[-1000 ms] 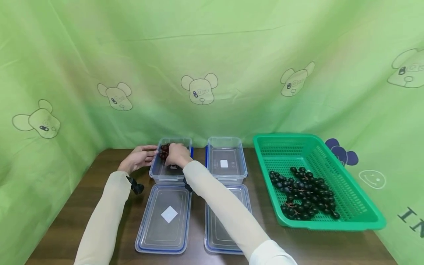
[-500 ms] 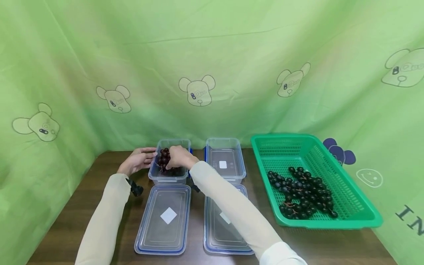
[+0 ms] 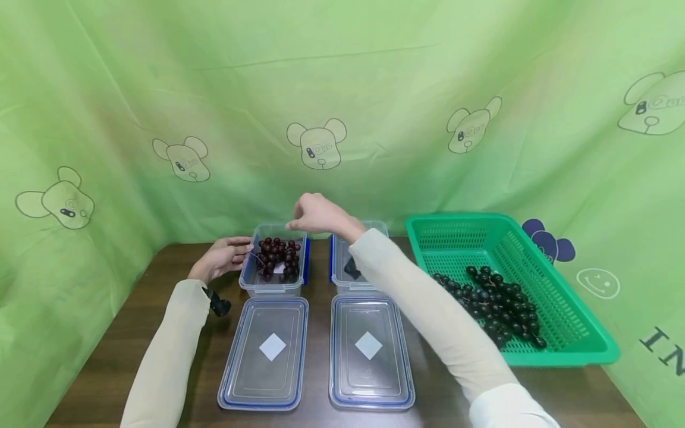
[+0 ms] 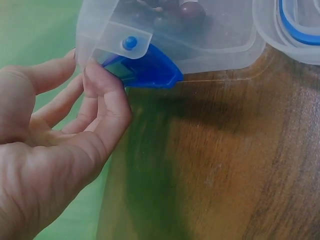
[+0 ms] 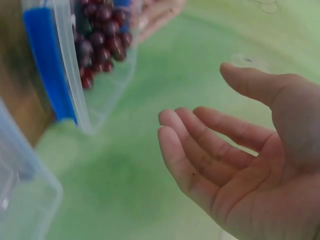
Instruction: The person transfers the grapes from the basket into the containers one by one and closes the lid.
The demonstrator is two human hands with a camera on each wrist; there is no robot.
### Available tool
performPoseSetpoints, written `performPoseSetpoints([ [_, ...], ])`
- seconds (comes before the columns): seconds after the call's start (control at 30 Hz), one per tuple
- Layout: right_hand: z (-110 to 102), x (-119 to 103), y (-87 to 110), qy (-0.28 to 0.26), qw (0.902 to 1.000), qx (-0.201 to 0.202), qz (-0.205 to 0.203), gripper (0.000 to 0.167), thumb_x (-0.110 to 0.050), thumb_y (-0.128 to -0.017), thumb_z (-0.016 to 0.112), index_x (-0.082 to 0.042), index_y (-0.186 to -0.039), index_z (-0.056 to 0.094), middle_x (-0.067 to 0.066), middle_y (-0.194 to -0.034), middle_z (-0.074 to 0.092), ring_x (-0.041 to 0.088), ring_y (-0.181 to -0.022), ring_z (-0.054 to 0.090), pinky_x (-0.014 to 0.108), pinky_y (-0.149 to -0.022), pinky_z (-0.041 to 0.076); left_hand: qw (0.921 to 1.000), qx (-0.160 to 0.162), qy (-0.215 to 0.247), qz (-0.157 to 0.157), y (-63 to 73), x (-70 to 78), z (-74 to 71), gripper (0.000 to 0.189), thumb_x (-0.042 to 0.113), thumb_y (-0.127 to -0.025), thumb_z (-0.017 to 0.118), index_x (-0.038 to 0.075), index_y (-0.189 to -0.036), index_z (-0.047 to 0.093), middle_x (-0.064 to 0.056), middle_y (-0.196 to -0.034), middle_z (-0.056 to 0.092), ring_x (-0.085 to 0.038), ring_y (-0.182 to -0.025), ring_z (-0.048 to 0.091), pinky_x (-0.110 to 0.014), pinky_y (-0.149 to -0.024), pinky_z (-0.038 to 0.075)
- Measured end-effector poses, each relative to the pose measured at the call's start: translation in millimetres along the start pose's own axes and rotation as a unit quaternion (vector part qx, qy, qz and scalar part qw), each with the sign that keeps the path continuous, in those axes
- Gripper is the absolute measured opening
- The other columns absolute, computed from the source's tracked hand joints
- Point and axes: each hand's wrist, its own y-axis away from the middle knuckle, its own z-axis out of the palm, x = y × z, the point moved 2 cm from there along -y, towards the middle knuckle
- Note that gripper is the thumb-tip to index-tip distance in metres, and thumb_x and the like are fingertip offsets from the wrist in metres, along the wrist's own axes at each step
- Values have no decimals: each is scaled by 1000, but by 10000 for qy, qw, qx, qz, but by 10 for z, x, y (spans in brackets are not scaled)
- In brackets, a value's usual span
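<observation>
My left hand is at the left side of a clear plastic food container. Its thumb and fingertips pinch the rim corner beside a hanging blue latch in the left wrist view. Bunches of dark red grapes lie inside that container, over a white label. Above and right of the container's far corner, my right hand is in the air, holding nothing. The right wrist view shows its fingers loosely bent, with the thumb held apart.
A second clear container stands to the right, partly behind my right forearm. Two blue-rimmed lids with white labels lie in front. A green basket holds black grapes at the right. A green curtain hangs behind.
My right hand has let go of the grapes and risen out of the left container, moving up and right. The left hand has kept its place at the container's side.
</observation>
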Motion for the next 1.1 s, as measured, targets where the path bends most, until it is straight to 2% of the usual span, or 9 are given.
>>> performPoseSetpoints([
  [0.03,-64,26,54,56,10000,9,-6,27,-34,-99,74,-7,-97,76,5,-95,75,17,-84,67,32,-81,60,10000,-22,-11,-6,-2,0,2,57,13,-111,52,0,-163,31,7,-73,46,-7,-62,34,-24,-62,38],
  [0.1,-178,90,165,138,9999,16,-24,37,-35,-99,73,-4,-118,75,12,-119,76,25,-109,72,41,-101,59,10000,-19,-8,-47,-3,-9,8,56,12,-111,52,1,-162,32,6,-72,46,-7,-61,35,-24,-62,39],
  [0.2,-323,204,346,141,9999,-26,-40,48,-36,-100,73,1,-131,68,18,-132,72,32,-123,68,46,-111,55,9999,-13,-63,-103,-2,-31,7,56,12,-111,53,2,-162,33,7,-73,48,-7,-61,37,-23,-63,42],
  [0.33,-507,388,643,170,9998,115,-54,53,-35,-99,73,2,-136,65,19,-131,72,32,-121,69,47,-109,56,9998,-3,-185,-85,4,-51,-10,56,13,-110,53,2,-162,34,8,-72,48,-6,-62,38,-24,-65,44],
  [0.47,-667,616,956,223,9993,296,63,52,-35,-97,75,0,-135,66,17,-127,74,31,-117,70,48,-104,58,9994,-34,-329,-60,18,-51,-32,56,14,-110,54,2,-161,35,9,-78,55,-5,-67,47,-23,-69,49],
  [0.67,-785,983,1343,332,9985,355,235,61,-38,-94,78,1,-139,63,21,-135,70,36,-125,66,54,-110,53,9998,-56,-205,-50,70,-54,-69,58,14,-110,54,1,-162,32,8,-75,50,-6,-64,40,-23,-66,47],
  [0.7,-784,1040,1408,377,9984,330,274,64,-39,-94,79,2,-140,62,22,-137,68,38,-128,65,56,-111,52,9998,-68,-154,-50,76,-56,-70,58,14,-110,54,1,-162,31,8,-73,47,-7,-63,36,-23,-65,45],
  [0.83,-719,1265,1664,572,9975,224,359,72,-40,-93,80,6,-143,57,27,-142,63,44,-132,62,60,-112,50,9999,-79,-80,-63,96,-58,-64,59,14,-110,55,1,-162,32,8,-74,49,-6,-64,37,-23,-65,46],
  [1.1,-501,1712,2053,852,9953,-22,459,80,-41,-91,82,11,-145,52,32,-142,61,49,-131,61,62,-108,52,9999,-80,-98,-62,117,-67,-54,57,14,-110,55,1,-161,33,8,-77,51,-5,-65,40,-22,-68,50],
])
